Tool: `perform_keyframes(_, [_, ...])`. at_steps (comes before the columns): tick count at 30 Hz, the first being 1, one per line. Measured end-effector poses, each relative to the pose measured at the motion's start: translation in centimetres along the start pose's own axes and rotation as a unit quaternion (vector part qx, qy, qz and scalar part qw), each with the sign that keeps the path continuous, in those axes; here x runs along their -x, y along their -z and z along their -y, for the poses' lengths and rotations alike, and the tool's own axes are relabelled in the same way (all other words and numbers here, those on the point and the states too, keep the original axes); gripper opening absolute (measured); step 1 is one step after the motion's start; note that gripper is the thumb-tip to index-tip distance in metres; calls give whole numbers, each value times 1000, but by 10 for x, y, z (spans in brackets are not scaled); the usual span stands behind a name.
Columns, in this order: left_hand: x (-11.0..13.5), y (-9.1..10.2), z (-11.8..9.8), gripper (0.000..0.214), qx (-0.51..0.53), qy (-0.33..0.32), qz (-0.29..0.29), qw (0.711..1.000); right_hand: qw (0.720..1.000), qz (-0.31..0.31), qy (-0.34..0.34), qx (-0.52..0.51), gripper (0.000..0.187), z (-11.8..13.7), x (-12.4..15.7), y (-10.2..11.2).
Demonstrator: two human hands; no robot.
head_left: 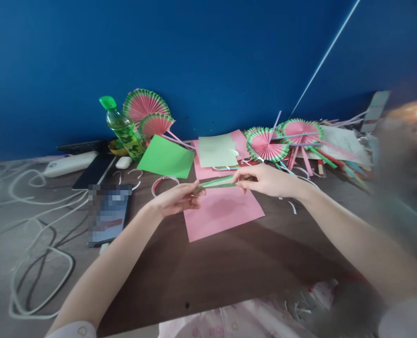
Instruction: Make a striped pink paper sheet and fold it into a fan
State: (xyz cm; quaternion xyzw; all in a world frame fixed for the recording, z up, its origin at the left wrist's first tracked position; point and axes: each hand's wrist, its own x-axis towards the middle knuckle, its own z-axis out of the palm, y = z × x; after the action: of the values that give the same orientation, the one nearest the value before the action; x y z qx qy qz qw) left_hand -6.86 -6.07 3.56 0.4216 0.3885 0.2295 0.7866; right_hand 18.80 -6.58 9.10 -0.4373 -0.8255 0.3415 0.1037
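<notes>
My left hand (pixel 178 198) and my right hand (pixel 265 180) each pinch one end of a narrow folded strip of green and pink paper (pixel 217 183), held level just above the table. Below the strip lies a flat pink paper sheet (pixel 222 211) on the dark wooden table (pixel 201 272). Both hands have their fingers closed on the strip's ends.
A green sheet (pixel 166 158), a pale green sheet (pixel 217 150) and more pink paper lie behind. Finished pink-and-green paper fans (pixel 147 105) (pixel 268 144) stand by the blue wall. A green bottle (pixel 122 127), a phone (pixel 108 213), white cables (pixel 35 197) and paper scraps sit around.
</notes>
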Motion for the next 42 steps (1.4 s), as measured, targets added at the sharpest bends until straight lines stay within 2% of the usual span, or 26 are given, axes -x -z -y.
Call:
perform_keyframes(3, [1,2,0,24,25,7,-17,1000,999,-35,-1,9,21,-3,0,-3])
perform_keyframes(15, [-4,15,6,17,29,-27,43,998,995,-88,39,3,17,-14,-1,-8])
perform_keyframes(23, [-1,8,2,20,-30,-38,14,999,991,-109,63,34,14,-15,2,-9])
perform_keyframes(30, [-2,0,2,21,-94,-64,-37,993,992,-120,44,-11,15,-17,2,-11])
perform_keyframes(34, [-3,1,2,15,-202,-109,-60,971,993,-109,33,-30,17,-18,0,-11])
perform_keyframes(38, [-2,1,0,12,-331,-122,-97,930,995,-79,20,-57,20,-22,-4,-11])
perform_keyframes(42, [-2,2,0,14,-412,-127,-128,893,993,-38,-4,-109,22,-26,-7,-12])
